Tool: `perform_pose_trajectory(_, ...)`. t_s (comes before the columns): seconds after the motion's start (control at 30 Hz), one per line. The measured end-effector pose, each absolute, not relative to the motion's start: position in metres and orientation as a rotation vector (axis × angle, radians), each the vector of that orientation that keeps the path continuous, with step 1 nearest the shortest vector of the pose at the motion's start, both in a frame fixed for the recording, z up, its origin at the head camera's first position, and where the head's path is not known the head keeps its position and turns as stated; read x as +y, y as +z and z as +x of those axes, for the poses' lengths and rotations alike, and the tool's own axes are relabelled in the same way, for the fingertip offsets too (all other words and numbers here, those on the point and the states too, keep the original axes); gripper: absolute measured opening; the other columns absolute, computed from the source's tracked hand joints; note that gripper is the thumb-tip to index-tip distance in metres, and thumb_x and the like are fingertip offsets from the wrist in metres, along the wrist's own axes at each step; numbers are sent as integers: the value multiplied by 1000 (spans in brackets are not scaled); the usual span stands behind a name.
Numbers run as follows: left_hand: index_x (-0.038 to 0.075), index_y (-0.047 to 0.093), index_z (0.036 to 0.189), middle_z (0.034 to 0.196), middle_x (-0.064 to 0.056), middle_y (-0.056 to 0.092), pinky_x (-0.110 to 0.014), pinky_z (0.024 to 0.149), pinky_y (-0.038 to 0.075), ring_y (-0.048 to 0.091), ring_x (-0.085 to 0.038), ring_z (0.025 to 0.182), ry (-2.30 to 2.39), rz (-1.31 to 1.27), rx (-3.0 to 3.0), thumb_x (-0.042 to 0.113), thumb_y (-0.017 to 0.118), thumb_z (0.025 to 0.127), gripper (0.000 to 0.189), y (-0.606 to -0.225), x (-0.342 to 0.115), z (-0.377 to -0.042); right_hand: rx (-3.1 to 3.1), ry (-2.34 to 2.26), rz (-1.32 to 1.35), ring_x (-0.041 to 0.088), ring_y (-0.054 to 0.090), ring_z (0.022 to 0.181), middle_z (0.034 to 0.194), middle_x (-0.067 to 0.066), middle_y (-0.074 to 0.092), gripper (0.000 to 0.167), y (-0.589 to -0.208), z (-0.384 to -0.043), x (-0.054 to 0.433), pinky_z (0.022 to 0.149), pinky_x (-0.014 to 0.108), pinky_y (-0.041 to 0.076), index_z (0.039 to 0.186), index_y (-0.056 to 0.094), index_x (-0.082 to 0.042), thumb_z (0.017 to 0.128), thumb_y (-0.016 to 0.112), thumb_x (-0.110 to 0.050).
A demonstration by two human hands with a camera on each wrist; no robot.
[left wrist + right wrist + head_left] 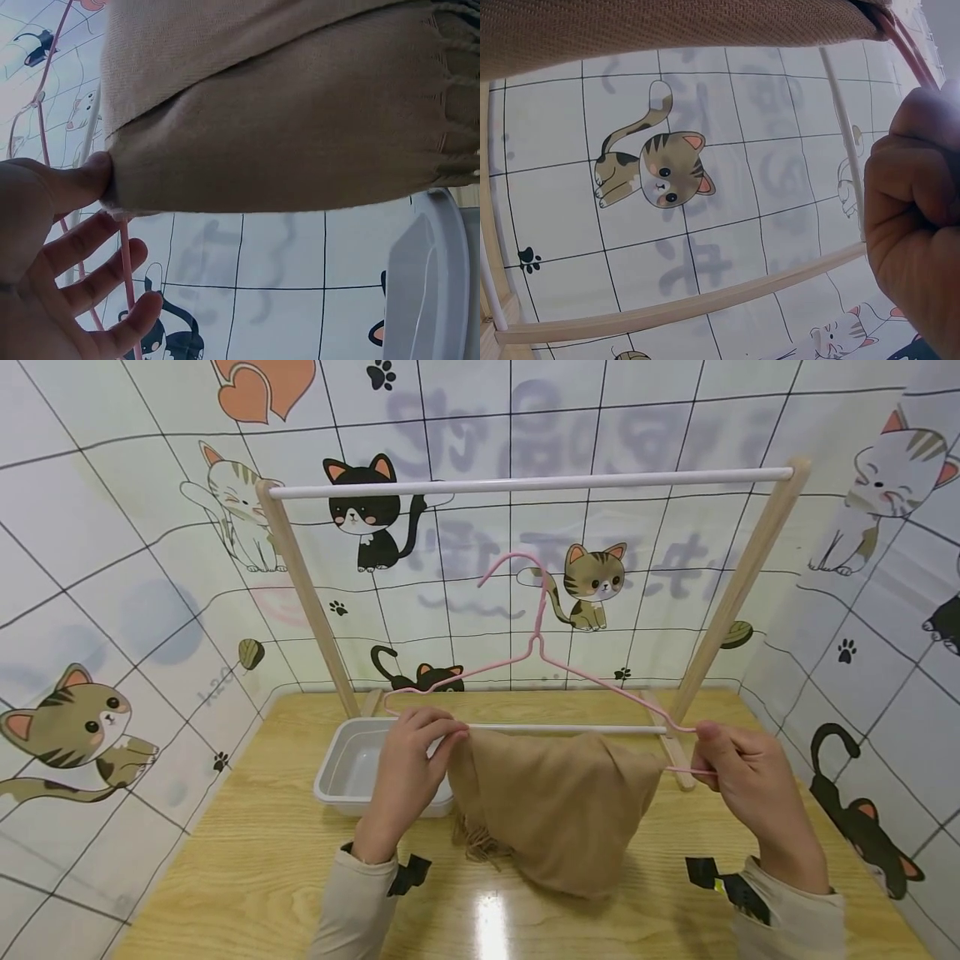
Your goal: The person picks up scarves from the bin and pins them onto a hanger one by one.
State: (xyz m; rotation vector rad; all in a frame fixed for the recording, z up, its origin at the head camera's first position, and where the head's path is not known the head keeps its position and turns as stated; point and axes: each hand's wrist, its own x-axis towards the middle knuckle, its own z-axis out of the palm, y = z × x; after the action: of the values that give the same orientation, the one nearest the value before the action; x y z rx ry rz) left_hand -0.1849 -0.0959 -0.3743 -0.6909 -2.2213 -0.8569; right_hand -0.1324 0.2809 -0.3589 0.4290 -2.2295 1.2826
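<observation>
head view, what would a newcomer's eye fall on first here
A tan fringed cloth hangs mid-picture on a pink hanger, the left hand pinching its edge and the right hand gripping the hanger's end. Behind, a wooden rack with white rails stands before a backdrop of cartoon cats.

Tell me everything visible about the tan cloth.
The tan cloth looks soft and woven, with fringe at its lower left. It's in overlapping layers, draped over the bottom bar of the pink hanger, hanging in loose folds. The left hand pinches its upper left corner. Whether its lower edge touches the table is unclear.
</observation>
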Motion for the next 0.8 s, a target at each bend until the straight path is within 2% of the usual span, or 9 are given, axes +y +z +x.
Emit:
perform_pose_trajectory(0.33, 9, 78, 96, 104, -3, 72, -40, 85, 52, 61, -24, 97, -890, -616, -2208, 12, 73, 95, 6, -372, -96, -185, -2221, 1303, 436, 12, 30, 43, 53, -4, 44, 48, -360, -131, 284, 37, 28, 23, 62, 52, -13, 108, 45, -4)
perform_pose_trajectory(0.6, 9, 78, 100, 106, -4, 72, -48, 96, 49, 61, -27, 105, -767, -594, -2229, 16, 74, 95, 9, -369, -90, -177, -2224, 1307, 402, 12, 30, 43, 53, -4, 44, 48, -360, -131, 282, 38, 28, 23, 61, 52, -13, 108, 46, -6)
perform_pose_trajectory(0.7, 10, 78, 96, 103, -3, 73, -49, 96, 46, 62, -27, 104, -747, -637, -2158, 17, 76, 94, 7, -365, -82, -171, -2230, 1295, 433, 12, 30, 42, 53, -3, 44, 48, -359, -132, 281, 38, 27, 24, 62, 52, -13, 108, 46, -5)
perform_pose_trajectory(0.8, 12, 77, 94, 100, -1, 74, -45, 97, 46, 64, -24, 104, -747, -766, -2102, 18, 76, 93, 6, -358, -64, -166, -2232, 1287, 465, 13, 30, 42, 53, -3, 44, 47, -358, -132, 280, 38, 27, 25, 62, 52, -12, 108, 46, -5)
